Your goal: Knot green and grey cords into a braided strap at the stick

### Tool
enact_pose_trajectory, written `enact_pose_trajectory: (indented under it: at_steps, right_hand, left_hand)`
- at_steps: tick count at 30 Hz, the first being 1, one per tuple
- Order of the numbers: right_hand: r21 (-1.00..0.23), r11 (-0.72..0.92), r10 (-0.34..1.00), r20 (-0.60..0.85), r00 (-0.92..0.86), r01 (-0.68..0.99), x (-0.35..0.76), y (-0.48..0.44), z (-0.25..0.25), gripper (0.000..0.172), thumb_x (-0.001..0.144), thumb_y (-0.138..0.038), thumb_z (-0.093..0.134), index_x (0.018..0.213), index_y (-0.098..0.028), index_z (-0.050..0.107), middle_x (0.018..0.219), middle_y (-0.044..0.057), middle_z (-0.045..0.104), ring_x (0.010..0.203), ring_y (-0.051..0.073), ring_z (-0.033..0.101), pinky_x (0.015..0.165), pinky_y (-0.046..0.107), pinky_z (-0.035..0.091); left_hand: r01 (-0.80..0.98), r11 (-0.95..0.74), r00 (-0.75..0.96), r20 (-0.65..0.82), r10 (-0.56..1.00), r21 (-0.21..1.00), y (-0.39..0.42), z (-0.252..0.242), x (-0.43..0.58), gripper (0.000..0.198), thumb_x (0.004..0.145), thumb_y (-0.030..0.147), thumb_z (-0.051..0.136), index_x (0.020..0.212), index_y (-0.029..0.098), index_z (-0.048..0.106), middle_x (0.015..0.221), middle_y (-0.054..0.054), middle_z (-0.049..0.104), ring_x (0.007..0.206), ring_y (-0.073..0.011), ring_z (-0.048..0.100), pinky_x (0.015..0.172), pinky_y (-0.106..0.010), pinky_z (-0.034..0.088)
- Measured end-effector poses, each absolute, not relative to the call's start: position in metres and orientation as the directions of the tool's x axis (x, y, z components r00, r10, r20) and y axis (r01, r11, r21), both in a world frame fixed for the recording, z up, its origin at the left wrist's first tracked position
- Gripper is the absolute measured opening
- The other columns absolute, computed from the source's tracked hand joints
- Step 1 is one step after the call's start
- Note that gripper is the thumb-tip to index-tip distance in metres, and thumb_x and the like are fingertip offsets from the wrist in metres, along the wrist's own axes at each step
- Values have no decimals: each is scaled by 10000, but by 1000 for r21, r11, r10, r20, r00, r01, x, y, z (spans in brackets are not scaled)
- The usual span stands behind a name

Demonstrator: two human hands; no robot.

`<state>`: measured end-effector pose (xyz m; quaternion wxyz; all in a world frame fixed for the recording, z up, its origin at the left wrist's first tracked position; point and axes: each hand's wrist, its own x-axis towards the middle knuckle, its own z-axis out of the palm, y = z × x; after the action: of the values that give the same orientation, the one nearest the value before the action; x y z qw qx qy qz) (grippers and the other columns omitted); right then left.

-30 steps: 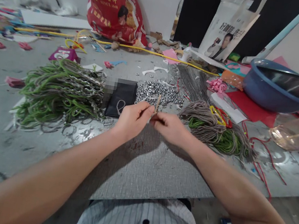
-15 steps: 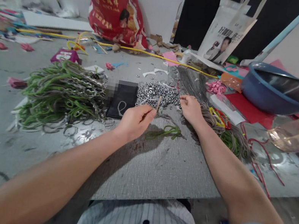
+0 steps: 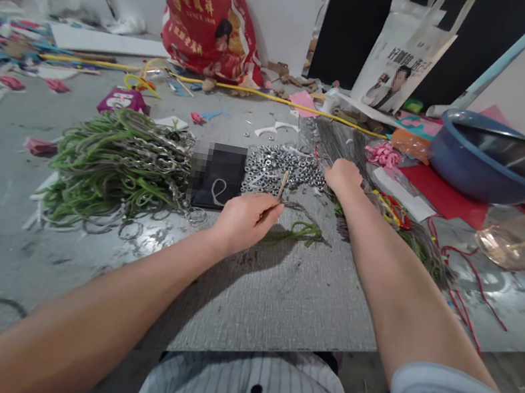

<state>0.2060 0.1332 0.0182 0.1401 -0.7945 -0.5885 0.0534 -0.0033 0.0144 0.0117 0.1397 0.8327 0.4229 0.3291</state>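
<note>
My left hand (image 3: 244,220) is closed in a pinch on a thin wooden stick (image 3: 283,185) that points upward, with a green and grey cord (image 3: 297,232) trailing from it onto the grey mat (image 3: 276,294). My right hand (image 3: 344,176) reaches forward, fingers curled down on the right edge of a pile of small metal nuts (image 3: 281,166); what they grip is hidden. Just right of that hand lies a bundle of grey and green cords (image 3: 412,240).
A big heap of green and grey cords with metal rings (image 3: 116,164) lies at left, a black pouch (image 3: 218,175) beside it. A blue basin (image 3: 477,160) holding a steel bowl stands at right, a clear container (image 3: 524,236) near it. Red bag (image 3: 211,25) and white tote (image 3: 402,52) at back.
My right hand left the stick, went forward and right to the nuts, then closed down on the pile's edge. The cord dropped onto the mat. My left hand kept holding the stick.
</note>
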Motion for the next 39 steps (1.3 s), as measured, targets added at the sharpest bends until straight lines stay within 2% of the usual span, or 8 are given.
enact_pose_trajectory:
  at_steps: [6,11,14,17,23,30,34,39]
  right_hand:
    - [-452,-278,935,76,347,848,210,125,28,189,703,-155,529,839,-91,642,968,195,636,1006,299,560,829,392,420]
    - [-765,-185,956,5,293,617,203,98,45,157,756,-180,412,659,-157,533,610,43,607,645,144,609,621,260,470]
    - [-990,-107,969,-83,232,94,195,70,47,150,743,-225,444,607,-176,483,510,-15,532,556,109,562,564,234,443]
    - [-986,-24,983,-53,176,-163,186,41,38,106,685,-240,538,604,-177,512,529,-36,545,550,84,536,532,205,392]
    - [-997,57,993,62,-102,-50,164,3,11,196,640,-358,655,637,-185,563,526,-58,532,508,65,464,545,222,376]
    - [-986,142,943,107,-314,91,159,-7,7,233,689,-361,630,592,-165,549,536,-46,527,511,63,459,518,218,369]
    - [-984,138,957,104,-270,110,165,-3,5,252,733,-387,588,618,-164,562,536,-38,542,489,60,466,497,212,371]
    - [-986,164,982,166,-85,-33,170,-2,7,248,740,-421,582,708,-175,597,556,-42,569,478,57,494,498,208,413]
  left_hand:
    - [627,-615,433,443,785,477,14,11,-3,302,840,269,394,560,167,441,531,27,431,481,-81,354,486,-222,269]
    - [593,-622,427,456,781,511,15,12,-3,196,810,231,442,676,152,561,567,19,506,504,-80,415,494,-207,307]
    - [559,-615,398,470,788,557,14,13,-3,178,806,226,455,728,146,593,585,17,535,507,-77,433,492,-202,322]
    - [535,-575,347,459,818,619,11,15,-1,192,812,235,457,724,142,600,578,20,536,501,-74,435,483,-200,326]
    - [401,-512,326,404,854,759,4,19,6,215,831,259,449,847,160,640,714,-11,593,651,-99,517,575,-214,391]
    - [215,-282,277,218,936,935,2,19,11,128,747,267,563,698,163,617,631,20,534,505,-63,436,479,-205,359]
    - [122,-169,246,135,960,978,4,19,9,153,755,298,550,686,163,568,486,53,439,427,-55,377,410,-190,308]
    - [67,-152,259,130,957,986,3,24,8,137,773,274,522,699,159,525,637,16,568,425,-40,407,403,-179,330]
